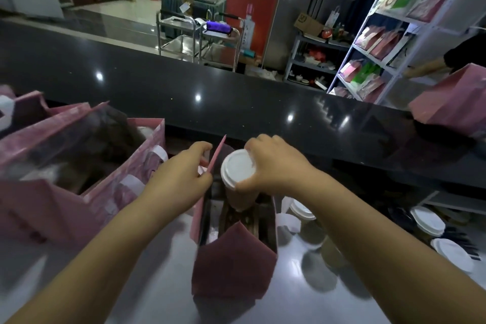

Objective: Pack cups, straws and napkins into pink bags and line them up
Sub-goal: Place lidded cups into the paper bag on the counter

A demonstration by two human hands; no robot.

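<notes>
Right hand (273, 163) curls round the top of a cup (238, 187), fingers and thumb wrapped at the rim of its white lid (238, 167). The cup hangs upright, partly inside the mouth of the open pink bag (231, 263). Left hand (181, 179) pinches that bag's left rim and pulls the mouth wide.

The cup looks filled with a pale drink, so it likely has some weight and would slosh if tilted. A grip at the lid alone risks popping it off, so a hold on the stiffer wall just below the rim seems safer. The bag is thin paper: light, easily creased, and prone to tipping unless its rim is held.

The pink bag stands on the shiny tabletop (157, 297). Other pink bags (52, 208) stand close on its left, with white items inside that are too blurred to name. To its right, spare cups (427, 221) with white lids wait on the tabletop. One more bag (452, 102) sits well apart at the far right.
</notes>
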